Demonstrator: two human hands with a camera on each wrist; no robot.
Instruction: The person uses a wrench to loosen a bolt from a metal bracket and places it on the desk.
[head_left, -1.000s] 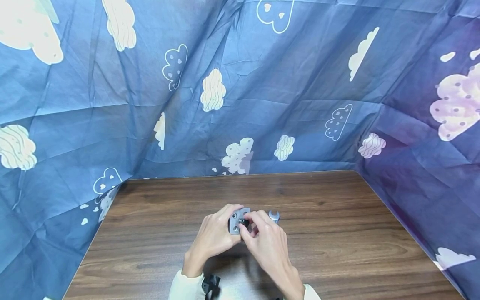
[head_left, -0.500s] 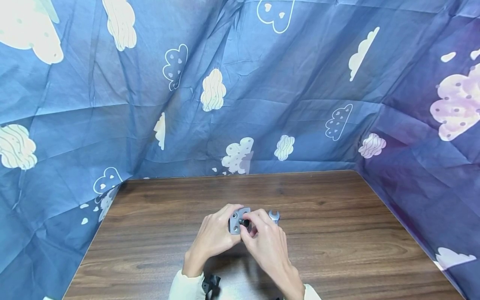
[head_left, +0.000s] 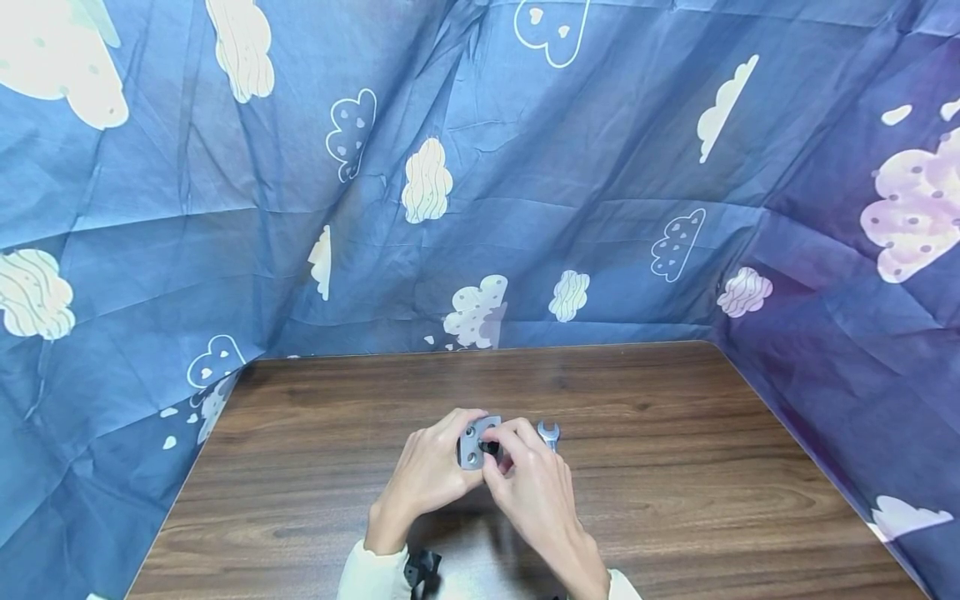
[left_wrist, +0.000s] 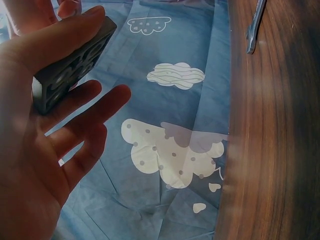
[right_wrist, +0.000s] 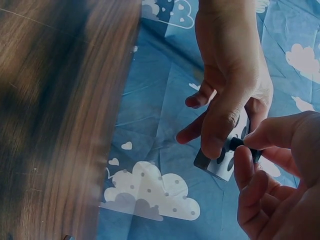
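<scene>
My left hand [head_left: 431, 462] grips a grey metal block [head_left: 470, 456] by its edges, thumb on one side and fingers on the other. Several round holes show in the block's face. With thumb and index finger, my right hand [head_left: 534, 479] pinches a short black bolt [head_left: 491, 447] at the middle of that face. The right wrist view shows the bolt's dark round end [right_wrist: 235, 144] between the fingertips, close against the block [right_wrist: 212, 169]. In the left wrist view the block [left_wrist: 70, 70] is seen edge-on, held up off the table; the bolt is hidden there.
An open-end wrench [head_left: 549, 434] lies on the wooden table [head_left: 675, 467] just beyond my right hand, partly covered by it. Blue cloth with white clouds [head_left: 480, 192] hangs behind the table and along its sides. A black strap piece [head_left: 422, 567] sits at the left cuff.
My right thumb and index finger have shifted slightly around the black bolt. The left hand and the block hold their place, and the wrench has not moved.
</scene>
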